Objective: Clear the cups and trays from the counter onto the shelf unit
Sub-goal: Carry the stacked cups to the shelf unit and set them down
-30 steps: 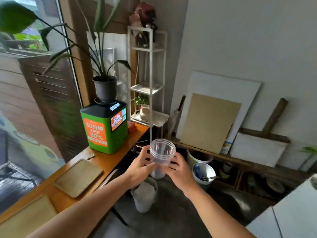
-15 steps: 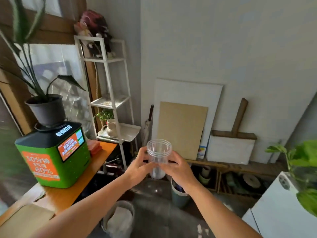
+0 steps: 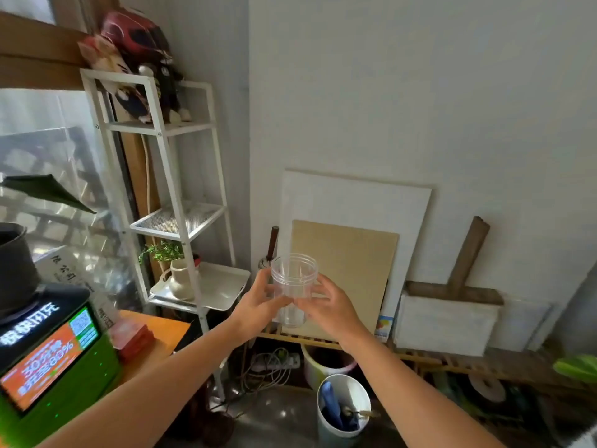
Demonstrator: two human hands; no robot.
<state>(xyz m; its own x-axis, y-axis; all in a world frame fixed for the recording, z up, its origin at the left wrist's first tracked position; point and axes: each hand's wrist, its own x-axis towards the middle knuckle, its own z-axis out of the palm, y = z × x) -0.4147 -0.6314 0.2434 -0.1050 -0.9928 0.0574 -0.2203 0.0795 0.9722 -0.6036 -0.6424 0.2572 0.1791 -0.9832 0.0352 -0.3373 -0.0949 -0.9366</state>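
A clear plastic cup (image 3: 294, 286) is being held upright in mid-air betw. both hands, just right of the white shelf unit (image 3: 168, 176) and off the counter (image 3: 161, 331). It is being gripped on its lower wall by the left hand (image 3: 258, 302) and the right hand (image 3: 329, 307). Each grip is being closed round the cup w/ curled fingers & thumb, and the rim is being left free.

Step in hand, as judged: the cup is being carried to the shelf unit and is not yet set down. For a clean finish it is prob. being best passed to one hand before the reach, since the way in is being narrowed by the frame's uprights. The mid-height mesh shelf (image 3: 174, 221) is being judged the handiest spot. The lower tier is being taken up by a white tray (image 3: 223, 286) w/ a cream vase (image 3: 182, 282) on it. A light squeeze is being advised, as the thin wall prob. flexes.

Materials:
- **Cup:** see-through, cylindrical and thin-walled, w/ ridged rings under the rim. It is being judged light & a bit slippery.
- **Shelf unit:** thin white metal bars, w/ perforated mesh on the mid tier. A flat base should sit ok there.
- **Tray:** smooth, w/ rounded corners & a raised lip.
- **Vase:** matte, ceramic-looking, w/ a handle.
- **Counter:** smooth orange-toned wood.
- **Plush toys** (image 3: 139, 59): soft, being carried on the top tier.
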